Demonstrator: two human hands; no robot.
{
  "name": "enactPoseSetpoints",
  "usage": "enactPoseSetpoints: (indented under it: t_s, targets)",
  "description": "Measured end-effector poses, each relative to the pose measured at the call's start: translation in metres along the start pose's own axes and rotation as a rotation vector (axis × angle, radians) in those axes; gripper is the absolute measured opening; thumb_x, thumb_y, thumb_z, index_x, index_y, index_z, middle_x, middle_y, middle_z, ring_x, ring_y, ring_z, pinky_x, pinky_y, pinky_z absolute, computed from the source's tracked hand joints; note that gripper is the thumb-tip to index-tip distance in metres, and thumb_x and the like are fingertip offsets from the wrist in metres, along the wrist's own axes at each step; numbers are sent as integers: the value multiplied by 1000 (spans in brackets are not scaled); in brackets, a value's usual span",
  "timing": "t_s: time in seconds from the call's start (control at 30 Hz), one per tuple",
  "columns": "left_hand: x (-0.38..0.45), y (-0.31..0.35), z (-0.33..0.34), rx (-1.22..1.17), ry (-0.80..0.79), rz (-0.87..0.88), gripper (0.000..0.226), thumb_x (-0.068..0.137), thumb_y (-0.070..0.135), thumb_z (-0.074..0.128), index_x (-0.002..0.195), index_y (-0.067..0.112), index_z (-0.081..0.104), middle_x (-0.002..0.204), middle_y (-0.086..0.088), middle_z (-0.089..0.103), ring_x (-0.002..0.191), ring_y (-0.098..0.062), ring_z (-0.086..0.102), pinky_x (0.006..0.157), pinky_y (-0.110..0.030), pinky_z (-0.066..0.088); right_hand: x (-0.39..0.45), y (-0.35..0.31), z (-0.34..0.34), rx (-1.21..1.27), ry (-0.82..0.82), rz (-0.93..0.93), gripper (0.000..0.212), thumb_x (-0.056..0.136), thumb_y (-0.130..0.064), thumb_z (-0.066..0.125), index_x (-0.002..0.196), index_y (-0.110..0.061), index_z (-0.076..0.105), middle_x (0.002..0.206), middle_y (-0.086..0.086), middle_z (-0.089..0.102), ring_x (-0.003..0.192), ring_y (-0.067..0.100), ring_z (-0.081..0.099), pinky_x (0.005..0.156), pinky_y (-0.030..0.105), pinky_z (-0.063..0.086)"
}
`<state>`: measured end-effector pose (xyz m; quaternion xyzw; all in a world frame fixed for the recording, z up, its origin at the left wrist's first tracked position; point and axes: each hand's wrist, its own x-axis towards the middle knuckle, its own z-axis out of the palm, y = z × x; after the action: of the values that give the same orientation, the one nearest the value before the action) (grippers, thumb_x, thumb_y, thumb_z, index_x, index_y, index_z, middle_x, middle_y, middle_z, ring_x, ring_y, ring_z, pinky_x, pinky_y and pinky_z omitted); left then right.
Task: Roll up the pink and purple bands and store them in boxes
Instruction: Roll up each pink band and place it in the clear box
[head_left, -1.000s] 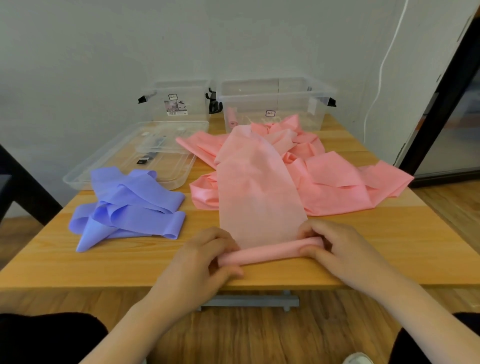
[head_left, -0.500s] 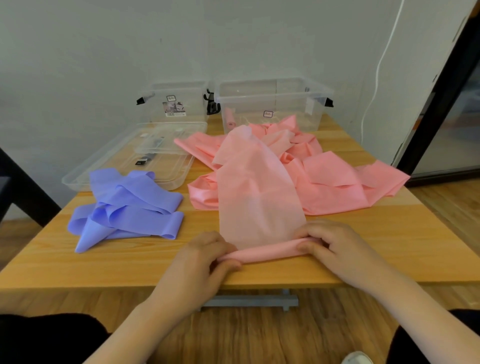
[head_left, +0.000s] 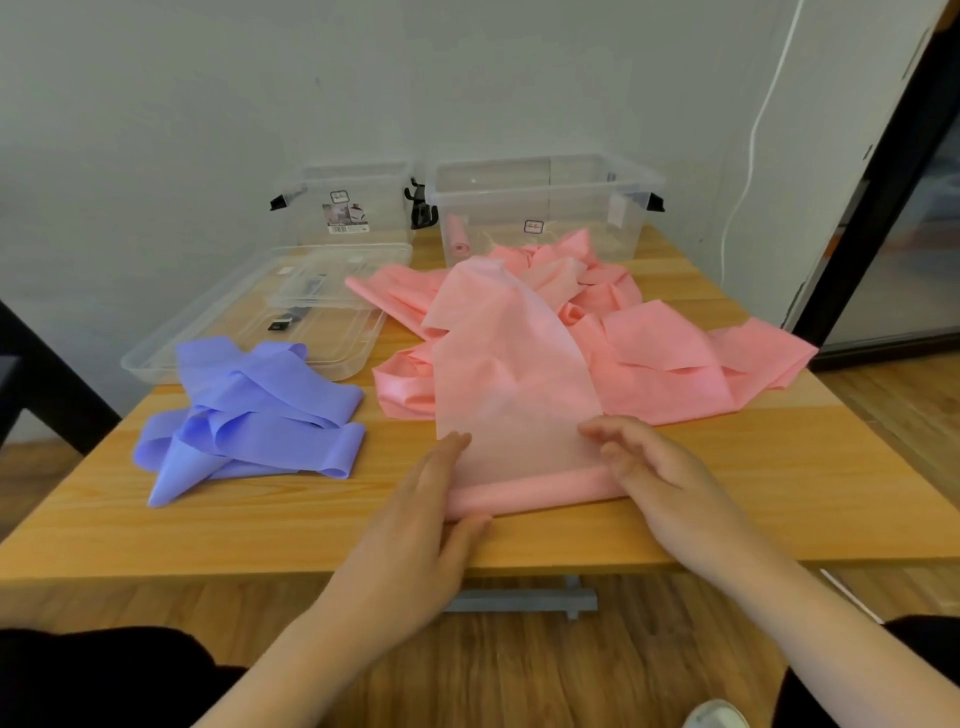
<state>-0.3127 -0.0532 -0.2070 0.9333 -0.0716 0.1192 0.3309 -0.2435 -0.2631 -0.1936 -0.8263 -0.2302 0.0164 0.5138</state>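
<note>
Mid-roll on pink band at lower-centre counter edge: left hand and right hand flat, fingers spread on roll ends, gripping nothing; next needs even forward push; purple band untouched left

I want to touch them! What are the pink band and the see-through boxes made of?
The pink band looks like thin, matte, stretchy rubber or latex: light shows through it and it drapes in soft folds. The boxes look like hard, glossy clear plastic, since the wall shows through them.
</note>
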Motion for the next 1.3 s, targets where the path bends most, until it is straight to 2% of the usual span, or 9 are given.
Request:
enactPoseSetpoints:
  t_s: [0.13, 0.4, 0.47, 0.57, 0.73, 0.87, 1.0, 1.13, 1.3]
  targets:
    - [4, 10, 9, -38, -54, 49, 60, 91, 18, 51, 130, 44, 13, 141, 21, 21, 131, 11, 15, 104, -3, 11, -2, 0, 10, 24, -93, 62, 32, 95, -19, 45, 103, -50, 44, 120, -30, 44, 113, -11, 40, 89, 5, 31]
    - [12, -8, -4, 18, 79, 56, 20, 84, 7, 61, 96, 22, 67, 89, 26, 56, 91, 9, 51, 74, 0, 34, 4, 9, -8, -376, -50, -52, 24, 87, -16, 60, 85, -39, 56, 94, -20, 58, 93, -7, 48, 79, 3, 32]
    - [13, -7, -4, 6, 117, 36, 21, 85, 5, 61, 97, 20, 68, 85, 28, 56, 86, 18, 50, 71, 2, 34, 3, 10, -6, -382, -2, -52, 21, 88, -18, 57, 85, -39, 55, 91, -18, 58, 88, -8, 48, 75, 3, 32]
    - [15, -9, -5, 3, 175, 49, 17, 77, 14, 72, 92, 22, 66, 80, 23, 57, 76, 5, 53, 64, -2, 37, 1, 12, -4, -455, 113, -44, 19, 80, -26, 63, 82, -37, 48, 81, -16, 55, 76, -3, 49, 63, 12, 35]
    - [18, -18, -18, 12, -76, 160, 29, 67, 52, 61, 88, 31, 62, 90, 21, 56, 87, 6, 51, 73, -5, 38, 3, 10, -8, -555, 47, -182, 21, 73, -18, 70, 71, -29, 53, 75, -18, 48, 77, 2, 45, 68, 21, 37]
    - [16, -18, -14, 16, -5, 160, 32, 79, 43, 50, 90, 20, 70, 81, 21, 61, 81, 7, 54, 70, -4, 38, 5, 10, -19, -494, -127, -190, 16, 74, -23, 74, 87, -28, 66, 89, -23, 55, 90, -1, 50, 79, 16, 37]
    - [15, -15, -11, -12, 40, 134, 29, 81, 37, 55, 103, 22, 67, 88, 33, 54, 84, 17, 52, 73, 0, 36, 8, 17, -13, -463, -69, -164, 18, 87, -15, 60, 100, -22, 69, 90, -28, 53, 90, -5, 48, 82, 4, 31]
    - [14, -19, -8, 52, -26, 187, 35, 77, 47, 54, 98, 23, 67, 94, 22, 54, 90, 8, 50, 78, -4, 36, 6, 15, -14, -369, -32, -97, 27, 84, -21, 62, 88, -46, 53, 96, -23, 56, 92, -6, 51, 81, 7, 35]
    - [11, -12, -7, -18, 83, 110, 16, 82, 30, 52, 95, 31, 61, 77, 25, 58, 80, 11, 54, 66, -1, 36, 6, 13, -14, -431, -138, -153, 31, 77, -18, 71, 83, -43, 52, 91, -22, 56, 92, -4, 49, 80, 10, 33]
